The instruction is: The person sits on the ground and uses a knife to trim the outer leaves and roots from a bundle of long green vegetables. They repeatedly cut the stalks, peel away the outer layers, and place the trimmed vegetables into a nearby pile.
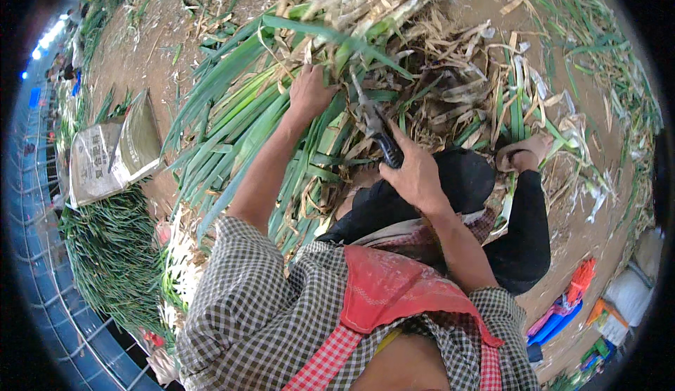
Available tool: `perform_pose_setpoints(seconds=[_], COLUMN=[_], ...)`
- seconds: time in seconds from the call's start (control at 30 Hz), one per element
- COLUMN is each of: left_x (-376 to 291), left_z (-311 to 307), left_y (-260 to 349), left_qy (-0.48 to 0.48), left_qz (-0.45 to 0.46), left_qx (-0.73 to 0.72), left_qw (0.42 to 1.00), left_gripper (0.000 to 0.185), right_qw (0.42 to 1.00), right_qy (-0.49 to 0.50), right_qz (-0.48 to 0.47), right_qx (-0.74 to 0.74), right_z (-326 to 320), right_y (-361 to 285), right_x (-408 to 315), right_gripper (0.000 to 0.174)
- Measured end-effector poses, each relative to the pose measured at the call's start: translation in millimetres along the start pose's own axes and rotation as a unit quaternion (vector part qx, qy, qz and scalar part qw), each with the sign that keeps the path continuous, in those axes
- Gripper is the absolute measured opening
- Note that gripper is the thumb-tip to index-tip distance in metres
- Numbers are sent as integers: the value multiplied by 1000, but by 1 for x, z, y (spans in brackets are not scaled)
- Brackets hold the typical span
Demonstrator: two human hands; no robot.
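My left hand [312,91] is closed around green onion stalks at the upper middle, where their pale, dry-husked ends meet the green leaves. The long leaves [237,122] of the pile spread out to the left of and below that hand. In my right hand [416,172] is a metal hand tool with a black handle [389,150], perhaps a knife or pruning shears; its narrow tip [354,77] points up beside the stalks, just right of my left hand. Its exact kind cannot be told. One long leaf [337,37] arches blurred above both hands.
Dry husks and roots [448,69] lie heaped beyond my right hand, near my bent legs. At the left, a printed woven sack [100,153] rests by stacked green onions [113,254]. Blue and orange bundles [559,317] are on the dirt floor at lower right.
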State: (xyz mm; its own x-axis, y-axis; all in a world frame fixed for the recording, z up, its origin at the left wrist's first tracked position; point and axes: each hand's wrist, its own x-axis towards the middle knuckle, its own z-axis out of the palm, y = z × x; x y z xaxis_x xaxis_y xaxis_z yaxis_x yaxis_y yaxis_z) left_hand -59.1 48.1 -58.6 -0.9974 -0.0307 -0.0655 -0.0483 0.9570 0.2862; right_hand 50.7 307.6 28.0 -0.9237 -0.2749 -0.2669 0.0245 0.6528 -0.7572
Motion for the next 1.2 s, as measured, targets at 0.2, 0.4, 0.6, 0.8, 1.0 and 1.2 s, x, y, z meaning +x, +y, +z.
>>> perform_pose_setpoints(seconds=[0.2,0.4,0.6,0.8,1.0,1.2], left_x=[17,30,47,42,33,36], left_z=[-6,-47,-49,-40,-45,-54], left_y=[4,17,5,4,10,2], left_qy=[-35,-93,-130,-126,-63,-104], left_qz=[-69,-56,6,39,23,0], left_qx=[54,17,-41,-15,19,-38], left_qw=[996,994,991,991,998,994], left_gripper=[53,53,57,51,45,43], right_qw=[999,1000,994,993,999,999], right_qy=[-6,26,17,-5,-2,42], right_qz=[-13,-1,65,50,23,0], right_qx=[-41,-1,90,104,26,-1], right_z=[0,-4,-11,2,9,0], right_y=[-8,-8,-14,-12,-21,-19], right_x=[14,11,26,15,14,41], right_gripper=[74,78,76,78,77,74])
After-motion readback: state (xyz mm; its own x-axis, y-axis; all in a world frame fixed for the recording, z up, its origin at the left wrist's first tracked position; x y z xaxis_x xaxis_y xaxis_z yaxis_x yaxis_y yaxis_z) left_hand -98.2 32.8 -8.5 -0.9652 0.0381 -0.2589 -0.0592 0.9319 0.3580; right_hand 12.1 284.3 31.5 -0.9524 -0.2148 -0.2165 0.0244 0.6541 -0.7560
